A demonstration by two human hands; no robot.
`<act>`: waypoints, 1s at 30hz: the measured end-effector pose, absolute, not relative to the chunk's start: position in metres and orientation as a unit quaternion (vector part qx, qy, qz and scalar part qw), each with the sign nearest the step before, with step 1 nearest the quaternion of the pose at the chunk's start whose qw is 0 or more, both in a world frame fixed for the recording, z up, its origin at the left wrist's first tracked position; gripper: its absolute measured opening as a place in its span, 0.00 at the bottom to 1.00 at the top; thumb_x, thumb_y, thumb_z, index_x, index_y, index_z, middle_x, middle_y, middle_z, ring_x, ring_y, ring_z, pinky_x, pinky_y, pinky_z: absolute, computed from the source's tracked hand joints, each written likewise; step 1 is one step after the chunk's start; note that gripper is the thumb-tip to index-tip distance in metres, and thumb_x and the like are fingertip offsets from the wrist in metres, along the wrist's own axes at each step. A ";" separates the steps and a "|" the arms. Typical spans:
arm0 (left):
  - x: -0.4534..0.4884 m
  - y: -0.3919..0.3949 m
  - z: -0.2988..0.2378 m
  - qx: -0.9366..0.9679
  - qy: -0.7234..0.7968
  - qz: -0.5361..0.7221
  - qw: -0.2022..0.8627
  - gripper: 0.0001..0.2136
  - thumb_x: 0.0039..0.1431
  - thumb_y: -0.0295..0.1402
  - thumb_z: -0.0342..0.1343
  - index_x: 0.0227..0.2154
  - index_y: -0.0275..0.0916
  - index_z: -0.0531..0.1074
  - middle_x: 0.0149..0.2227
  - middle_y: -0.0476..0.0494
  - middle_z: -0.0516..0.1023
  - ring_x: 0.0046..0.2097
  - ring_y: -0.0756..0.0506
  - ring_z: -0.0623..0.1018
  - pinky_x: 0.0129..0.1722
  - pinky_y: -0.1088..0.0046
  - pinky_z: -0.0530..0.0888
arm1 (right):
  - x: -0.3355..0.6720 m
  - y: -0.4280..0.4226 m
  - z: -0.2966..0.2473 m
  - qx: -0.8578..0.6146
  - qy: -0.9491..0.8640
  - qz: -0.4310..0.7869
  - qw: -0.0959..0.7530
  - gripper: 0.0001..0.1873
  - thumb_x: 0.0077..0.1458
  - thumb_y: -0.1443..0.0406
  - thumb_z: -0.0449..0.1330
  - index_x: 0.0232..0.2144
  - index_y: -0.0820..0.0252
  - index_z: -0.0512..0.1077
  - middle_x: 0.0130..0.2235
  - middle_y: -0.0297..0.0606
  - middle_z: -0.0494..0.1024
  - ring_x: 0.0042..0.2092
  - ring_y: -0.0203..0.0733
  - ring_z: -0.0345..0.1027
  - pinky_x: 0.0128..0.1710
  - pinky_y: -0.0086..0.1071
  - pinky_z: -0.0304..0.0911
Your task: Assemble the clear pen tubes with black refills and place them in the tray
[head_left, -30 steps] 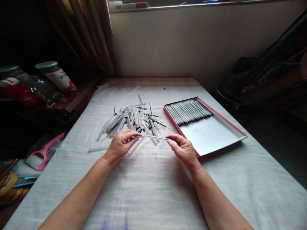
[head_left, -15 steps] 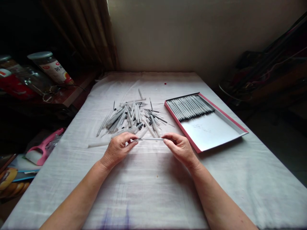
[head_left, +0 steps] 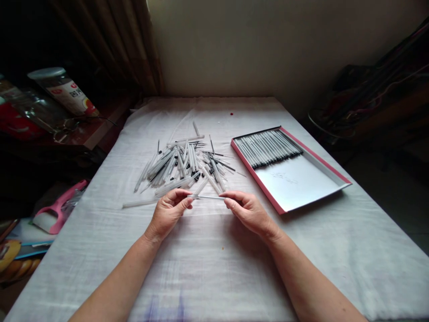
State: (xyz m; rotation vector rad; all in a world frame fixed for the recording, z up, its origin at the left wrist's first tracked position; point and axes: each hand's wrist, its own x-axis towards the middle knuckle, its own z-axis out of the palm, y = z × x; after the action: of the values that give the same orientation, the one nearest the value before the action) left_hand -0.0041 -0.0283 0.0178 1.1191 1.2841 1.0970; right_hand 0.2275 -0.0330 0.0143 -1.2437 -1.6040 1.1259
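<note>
A slim, pale pen [head_left: 208, 197] lies level between my hands, just above the cloth. My left hand [head_left: 171, 210] pinches its left end between thumb and fingertips. Its right end is in the pinch of my right hand [head_left: 247, 212]. Both ends are hidden by the fingers. Just beyond is a loose pile of translucent pen barrels [head_left: 164, 163], with dark thin refills [head_left: 228, 166] and small black caps [head_left: 197, 176] mixed in. To the right, a shallow red-edged box lid [head_left: 258, 188] holds a row of pens [head_left: 268, 147] with black ends towards me.
A white cloth [head_left: 201, 277] covers the table. At the left, a side shelf holds a lidded jar [head_left: 65, 91] and glasses [head_left: 65, 129]; a pink-handled item [head_left: 60, 208] lies lower down. A tiny red piece [head_left: 231, 114] rests at the far side.
My hands have come slightly closer together, so less of the pen shows between them. The whole view has shifted a little. The pile and the row of pens look the same.
</note>
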 end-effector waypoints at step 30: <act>-0.007 -0.018 0.015 0.433 0.529 0.448 0.575 0.28 0.43 0.48 0.67 0.45 0.37 0.72 0.36 0.41 0.80 0.33 0.45 0.79 0.21 0.79 0.69 | 0.242 -0.021 0.038 -0.515 -0.708 0.267 0.403 0.10 0.58 0.60 0.57 0.35 0.57 0.77 0.34 0.40 0.78 0.34 0.41 0.71 0.34 0.31 0.67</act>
State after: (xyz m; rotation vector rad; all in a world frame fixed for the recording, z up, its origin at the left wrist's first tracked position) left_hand -0.0072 -0.0177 0.0155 1.0144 1.2400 1.0503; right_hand 0.2415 -0.0210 0.0376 -1.3017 -1.7887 0.6736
